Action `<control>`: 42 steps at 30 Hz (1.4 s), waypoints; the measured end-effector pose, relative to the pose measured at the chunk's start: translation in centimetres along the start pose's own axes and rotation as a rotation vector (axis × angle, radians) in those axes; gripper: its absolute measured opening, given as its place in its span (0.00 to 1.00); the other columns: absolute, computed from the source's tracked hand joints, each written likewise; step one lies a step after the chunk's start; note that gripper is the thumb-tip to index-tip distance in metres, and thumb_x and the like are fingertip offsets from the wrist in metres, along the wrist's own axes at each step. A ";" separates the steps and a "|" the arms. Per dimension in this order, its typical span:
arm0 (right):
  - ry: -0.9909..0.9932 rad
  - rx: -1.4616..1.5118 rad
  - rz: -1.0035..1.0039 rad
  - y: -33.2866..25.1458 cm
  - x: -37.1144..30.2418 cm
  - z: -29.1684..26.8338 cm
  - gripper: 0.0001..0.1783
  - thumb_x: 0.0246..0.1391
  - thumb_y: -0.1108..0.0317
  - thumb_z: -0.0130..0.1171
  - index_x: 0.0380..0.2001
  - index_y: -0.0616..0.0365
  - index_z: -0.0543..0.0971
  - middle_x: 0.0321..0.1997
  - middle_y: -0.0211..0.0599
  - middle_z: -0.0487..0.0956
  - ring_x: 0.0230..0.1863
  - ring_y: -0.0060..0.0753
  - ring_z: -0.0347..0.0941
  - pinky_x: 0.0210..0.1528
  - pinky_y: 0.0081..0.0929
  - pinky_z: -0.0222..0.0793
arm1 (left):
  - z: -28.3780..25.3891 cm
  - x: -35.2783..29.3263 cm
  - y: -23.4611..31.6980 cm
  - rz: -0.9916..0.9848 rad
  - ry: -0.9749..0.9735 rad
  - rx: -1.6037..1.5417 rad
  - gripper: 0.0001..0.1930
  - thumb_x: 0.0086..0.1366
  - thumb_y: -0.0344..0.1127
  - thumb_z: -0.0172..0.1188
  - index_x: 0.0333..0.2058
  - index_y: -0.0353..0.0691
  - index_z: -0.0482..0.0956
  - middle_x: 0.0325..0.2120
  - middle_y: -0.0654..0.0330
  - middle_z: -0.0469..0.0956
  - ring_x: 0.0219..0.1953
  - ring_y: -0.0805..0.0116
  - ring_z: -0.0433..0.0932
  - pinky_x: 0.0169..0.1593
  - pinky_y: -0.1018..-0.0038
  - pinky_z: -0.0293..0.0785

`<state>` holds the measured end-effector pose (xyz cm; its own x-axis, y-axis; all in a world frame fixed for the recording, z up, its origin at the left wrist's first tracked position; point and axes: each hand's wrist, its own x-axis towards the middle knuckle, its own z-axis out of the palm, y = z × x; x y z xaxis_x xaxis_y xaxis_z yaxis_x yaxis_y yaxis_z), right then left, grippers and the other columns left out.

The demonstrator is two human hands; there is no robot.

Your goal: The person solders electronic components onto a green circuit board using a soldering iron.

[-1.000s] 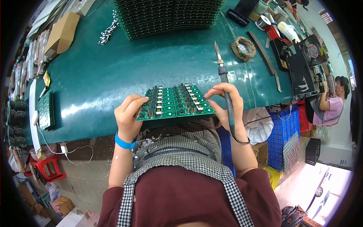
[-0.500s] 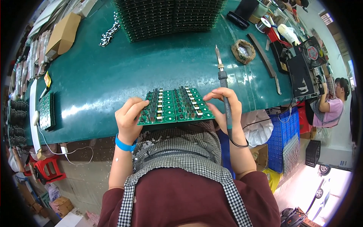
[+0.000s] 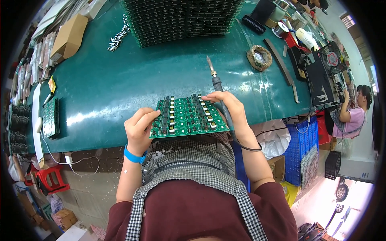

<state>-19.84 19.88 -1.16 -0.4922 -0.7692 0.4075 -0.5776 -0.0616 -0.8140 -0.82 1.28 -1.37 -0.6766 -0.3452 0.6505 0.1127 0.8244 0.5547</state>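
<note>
Circuit board (image 3: 187, 117), green and set with rows of small dark upright components and white-ringed pads, was held level above the near edge of the teal counter (image 3: 120, 80), close to the chest. Left hand (image 3: 139, 127) gripped its edge at 9 o'clock, fingers curled over the top. Right hand (image 3: 228, 107) steadied the edge at 3 o'clock while also clasping the soldering iron (image 3: 217, 86), whose tip pointed toward 12 o'clock, clear of the board. Iron was not touching any joint, so no soldering was in hand at this instant; board looked fully populated, but joint condition was too small to tell. Large stack of like boards (image 3: 181, 18) lay at 12 o'clock; a single board (image 3: 51, 117) sat at 9 o'clock. Tip-cleaning coil (image 3: 259, 57) rested at 2 o'clock. How many boards were finished could not be judged.
</note>
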 end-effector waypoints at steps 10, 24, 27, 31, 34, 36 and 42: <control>0.095 -0.015 0.002 -0.1 -0.2 0.2 0.23 0.41 0.85 0.59 0.45 0.59 0.73 0.39 0.39 0.81 0.44 0.37 0.78 0.46 0.29 0.72 | 0.0 0.0 0.2 -0.029 0.007 0.005 0.14 0.44 0.15 0.57 0.32 0.35 0.79 0.26 0.56 0.76 0.23 0.64 0.76 0.25 0.74 0.71; 0.033 0.000 -0.135 -0.6 0.5 -0.3 0.27 0.36 0.85 0.58 0.45 0.57 0.71 0.38 0.35 0.81 0.42 0.40 0.74 0.48 0.31 0.69 | 0.1 0.4 0.2 -0.043 0.017 0.008 0.15 0.43 0.15 0.57 0.32 0.35 0.78 0.27 0.55 0.77 0.26 0.60 0.78 0.28 0.73 0.73; -0.035 -0.008 -0.153 -0.5 1.1 -0.5 0.26 0.36 0.83 0.59 0.45 0.56 0.71 0.39 0.35 0.79 0.42 0.40 0.72 0.48 0.31 0.68 | 0.1 0.4 0.1 -0.019 0.030 0.013 0.16 0.42 0.14 0.56 0.32 0.35 0.79 0.26 0.55 0.76 0.25 0.61 0.78 0.27 0.73 0.72; -0.125 0.015 -0.057 -1.6 1.4 -1.0 0.23 0.41 0.76 0.62 0.45 0.57 0.71 0.40 0.38 0.79 0.51 0.36 0.71 0.56 0.32 0.64 | 0.1 0.4 0.2 -0.032 0.022 0.012 0.17 0.41 0.14 0.55 0.32 0.35 0.79 0.26 0.56 0.76 0.24 0.62 0.77 0.26 0.74 0.71; -0.137 0.011 -0.057 -1.6 1.6 -0.9 0.22 0.42 0.75 0.61 0.44 0.56 0.71 0.39 0.37 0.79 0.49 0.36 0.71 0.56 0.32 0.64 | 0.0 0.2 0.2 -0.052 0.012 0.002 0.17 0.41 0.14 0.55 0.32 0.35 0.79 0.26 0.56 0.76 0.23 0.63 0.76 0.26 0.74 0.71; -0.161 -0.010 -0.060 -1.6 1.7 -0.9 0.20 0.43 0.75 0.61 0.43 0.56 0.71 0.40 0.36 0.79 0.48 0.36 0.72 0.55 0.32 0.64 | 0.0 0.2 0.2 -0.053 0.005 0.001 0.17 0.41 0.14 0.55 0.32 0.35 0.79 0.26 0.56 0.76 0.24 0.63 0.76 0.26 0.74 0.71; -0.168 0.011 -0.105 -1.1 1.8 -0.7 0.29 0.34 0.72 0.65 0.45 0.54 0.71 0.39 0.34 0.78 0.45 0.40 0.71 0.50 0.33 0.67 | -0.1 0.2 0.3 -0.065 -0.005 0.007 0.17 0.41 0.14 0.54 0.32 0.35 0.79 0.26 0.55 0.76 0.25 0.61 0.77 0.27 0.74 0.72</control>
<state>-20.50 19.00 0.75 -0.3135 -0.8533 0.4167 -0.6126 -0.1535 -0.7753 -0.85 1.45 -1.06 -0.6860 -0.3959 0.6105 0.0630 0.8035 0.5920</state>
